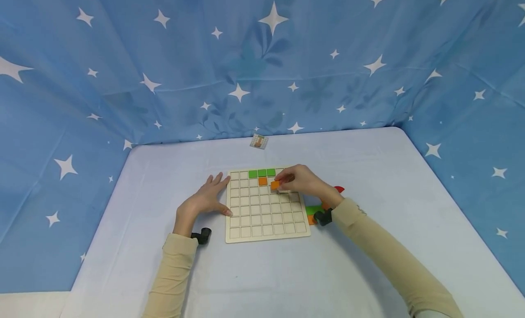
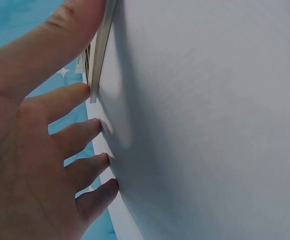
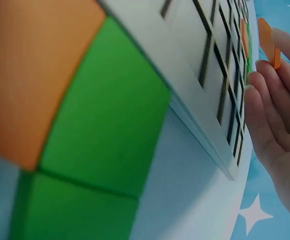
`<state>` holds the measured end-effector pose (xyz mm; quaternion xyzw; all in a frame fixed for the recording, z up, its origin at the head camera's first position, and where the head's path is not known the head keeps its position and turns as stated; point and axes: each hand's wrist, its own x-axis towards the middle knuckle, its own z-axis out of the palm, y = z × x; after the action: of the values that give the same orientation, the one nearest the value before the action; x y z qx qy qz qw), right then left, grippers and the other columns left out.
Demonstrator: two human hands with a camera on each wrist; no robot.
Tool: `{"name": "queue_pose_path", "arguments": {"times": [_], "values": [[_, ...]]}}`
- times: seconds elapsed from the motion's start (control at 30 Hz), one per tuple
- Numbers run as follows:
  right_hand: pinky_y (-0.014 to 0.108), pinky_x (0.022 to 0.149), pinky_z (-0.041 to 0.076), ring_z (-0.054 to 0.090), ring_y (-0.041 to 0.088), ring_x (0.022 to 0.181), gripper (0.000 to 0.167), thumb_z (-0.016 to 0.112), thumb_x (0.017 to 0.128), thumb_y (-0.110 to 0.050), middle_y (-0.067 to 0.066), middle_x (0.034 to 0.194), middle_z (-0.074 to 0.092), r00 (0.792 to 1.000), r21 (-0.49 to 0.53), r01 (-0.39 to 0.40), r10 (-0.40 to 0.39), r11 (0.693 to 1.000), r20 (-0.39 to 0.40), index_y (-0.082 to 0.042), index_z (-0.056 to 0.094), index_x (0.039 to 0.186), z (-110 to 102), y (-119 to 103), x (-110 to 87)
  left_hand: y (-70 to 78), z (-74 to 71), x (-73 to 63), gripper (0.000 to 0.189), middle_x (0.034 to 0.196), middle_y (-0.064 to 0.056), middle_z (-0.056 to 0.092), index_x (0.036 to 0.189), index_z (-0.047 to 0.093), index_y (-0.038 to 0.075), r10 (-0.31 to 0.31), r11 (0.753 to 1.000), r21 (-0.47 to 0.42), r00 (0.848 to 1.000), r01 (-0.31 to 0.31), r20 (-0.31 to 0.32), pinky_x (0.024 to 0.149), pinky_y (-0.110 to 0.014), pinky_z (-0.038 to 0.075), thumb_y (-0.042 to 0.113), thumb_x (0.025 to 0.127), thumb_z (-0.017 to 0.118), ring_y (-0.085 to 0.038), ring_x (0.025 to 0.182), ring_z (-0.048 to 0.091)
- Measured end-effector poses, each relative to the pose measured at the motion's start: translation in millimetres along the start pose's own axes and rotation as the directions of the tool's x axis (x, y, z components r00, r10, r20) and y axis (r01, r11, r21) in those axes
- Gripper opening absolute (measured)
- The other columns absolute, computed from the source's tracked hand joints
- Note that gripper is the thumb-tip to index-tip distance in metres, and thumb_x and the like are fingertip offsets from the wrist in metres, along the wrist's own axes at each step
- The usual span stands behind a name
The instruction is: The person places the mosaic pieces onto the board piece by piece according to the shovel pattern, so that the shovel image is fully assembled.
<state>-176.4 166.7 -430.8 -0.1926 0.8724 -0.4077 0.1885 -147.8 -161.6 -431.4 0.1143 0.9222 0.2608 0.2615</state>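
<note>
A pale wooden grid board [image 1: 246, 238] lies on the table. Three green square tiles [image 1: 262, 173] sit in a row in its top cells, and one orange tile [image 1: 263, 181] lies just below them. My right hand [image 1: 301, 179] pinches a second orange tile [image 1: 275, 185] over the board, to the right of the placed one; in the right wrist view this pinched tile [image 3: 268, 42] is tilted on edge. At the board's left edge rests my left hand [image 1: 207, 197], fingers spread, its thumb and index finger touching the rim.
Loose green tiles [image 1: 315, 210] and orange tiles [image 1: 312, 219] lie right of the board, partly under the right wrist. A red piece [image 1: 339, 189] shows beyond that wrist. A small pattern card [image 1: 259, 141] lies near the table's back edge, before a blue starry curtain [image 1: 262, 81].
</note>
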Motion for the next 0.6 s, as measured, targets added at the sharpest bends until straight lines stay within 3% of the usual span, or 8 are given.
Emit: {"name": "queue_pose_path", "arguments": {"times": [0.4,0.6], "values": [[0.039,0.091,0.058,0.068,0.022,0.102,0.026,0.077,0.093,-0.016,0.009,0.117,0.073,0.999,-0.065,0.044,-0.043,0.997,0.022,-0.007,0.076,0.118,5.2,-5.6,7.9,2.6,-1.4,0.2,0.117,0.174,-0.014,0.001,0.166,0.020,0.014,0.000,1.000,0.013,1.000,0.000,-0.011,0.124,-0.070,0.010,0.033,0.076,0.092,-0.041,0.159,-0.006],[0.036,0.087,0.059,0.068,0.023,0.099,0.025,0.076,0.093,-0.013,0.012,0.115,0.071,0.993,-0.112,0.112,-0.107,0.987,0.051,-0.003,0.076,0.116,9.9,-10.0,10.2,1.7,0.1,-0.7,0.116,0.174,-0.013,0.001,0.166,0.020,0.015,-0.007,1.000,0.013,1.000,0.007,-0.003,0.124,-0.069,0.010,0.032,0.077,0.091,-0.041,0.159,-0.006]]}}
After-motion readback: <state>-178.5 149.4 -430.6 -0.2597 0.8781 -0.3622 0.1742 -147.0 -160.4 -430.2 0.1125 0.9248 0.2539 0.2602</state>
